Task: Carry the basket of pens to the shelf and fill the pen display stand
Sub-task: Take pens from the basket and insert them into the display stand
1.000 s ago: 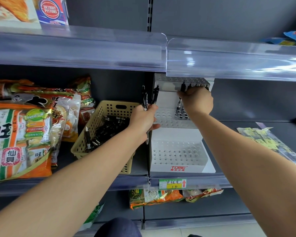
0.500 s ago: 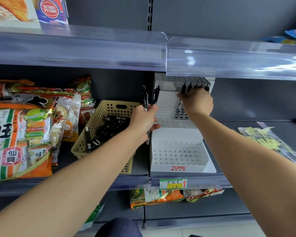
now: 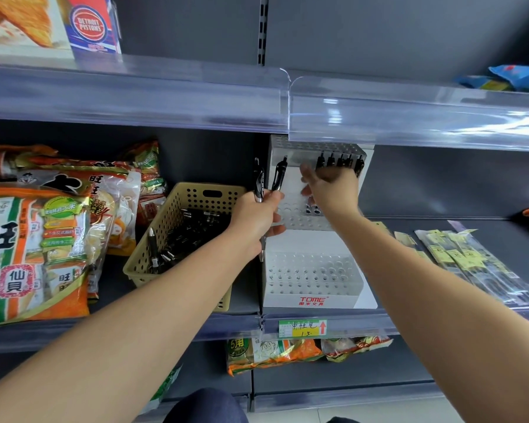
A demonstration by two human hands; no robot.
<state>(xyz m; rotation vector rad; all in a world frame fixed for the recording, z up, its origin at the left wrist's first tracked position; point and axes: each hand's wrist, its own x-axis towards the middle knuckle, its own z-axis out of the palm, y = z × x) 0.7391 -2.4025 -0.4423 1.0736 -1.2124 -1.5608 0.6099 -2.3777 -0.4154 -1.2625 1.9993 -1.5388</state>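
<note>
Head view: two black pens (image 3: 278, 178) stand upright in the left hand (image 3: 254, 218), its fingers curled round them, just beside one beige basket (image 3: 171, 221) holding more. About five slotted pens (image 3: 330, 161) fill the top tier of the white pen display stand (image 3: 312, 300) on the dark grey shelf (image 3: 246, 296). The right hand (image 3: 330, 190), fingers loosely spread and blurred, holds nothing before that tier.

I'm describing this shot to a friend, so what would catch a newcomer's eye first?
First, the left hand at centre, gripping two black click pens upright in front of the white tiered pen display stand. The right hand reaches open-fingered toward the stand's top tier, where a row of black pens already stands. Left of the stand sits a beige perforated plastic basket of more pens, beside big orange snack bags.
</note>
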